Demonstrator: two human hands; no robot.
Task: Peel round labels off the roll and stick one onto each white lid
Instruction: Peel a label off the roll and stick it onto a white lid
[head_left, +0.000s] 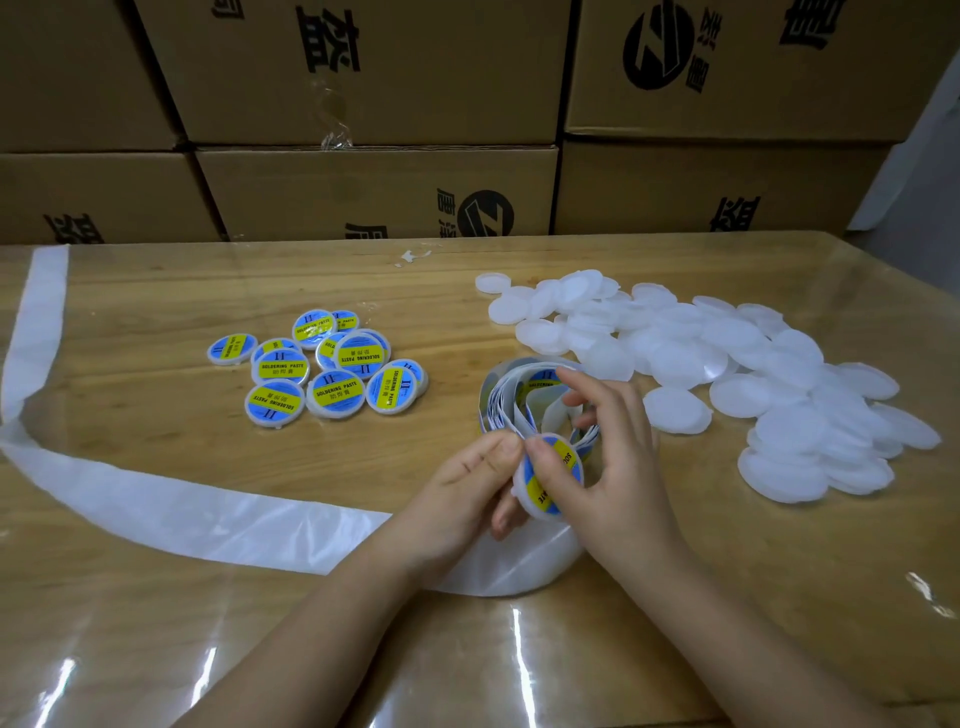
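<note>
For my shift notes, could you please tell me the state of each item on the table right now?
Held lid: labelled, pinched by left hand, right hand thumb pressing its face.
Label roll: loosely unwound, behind the hands.
Labelled lids: finished, clustered left.
Plain white lids: unlabelled, piled right.
Backing strip: empty, trailing left.

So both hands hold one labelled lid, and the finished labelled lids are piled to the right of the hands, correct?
Not quite: the head view shows the finished labelled lids piled to the left of the hands; plain white lids lie on the right. The left hand and right hand do hold one labelled lid.
</note>
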